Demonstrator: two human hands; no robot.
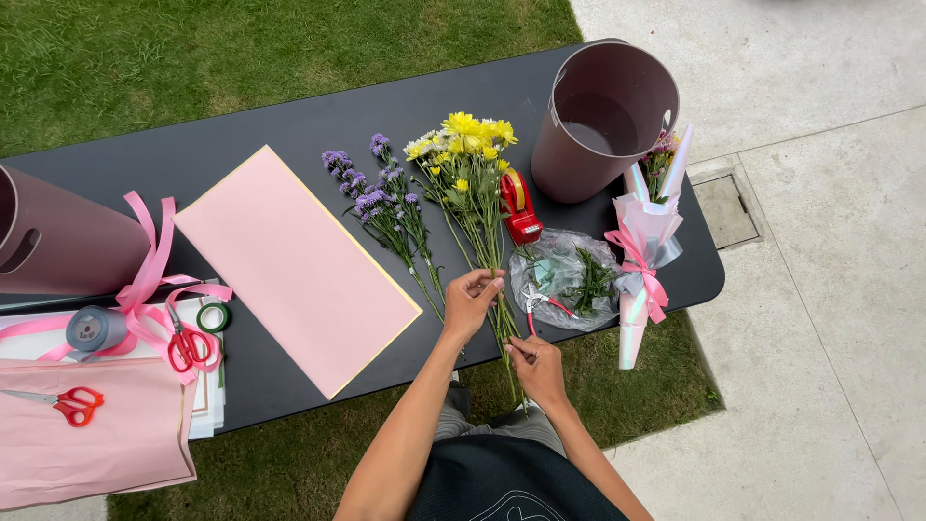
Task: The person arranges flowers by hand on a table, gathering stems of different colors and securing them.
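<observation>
My left hand (470, 301) pinches the long green stems of yellow chrysanthemums (467, 169) higher up, my right hand (536, 367) pinching lower, the stems running lengthwise away from me.

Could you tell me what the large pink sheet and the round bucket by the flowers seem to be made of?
The pink sheet looks like matte paper or thin card: flat, crisp-edged, with a pale yellowish edge. The bucket looks like smooth moulded plastic in dull mauve, with a cut-out handle slot, though coated metal cannot be ruled out.
</observation>
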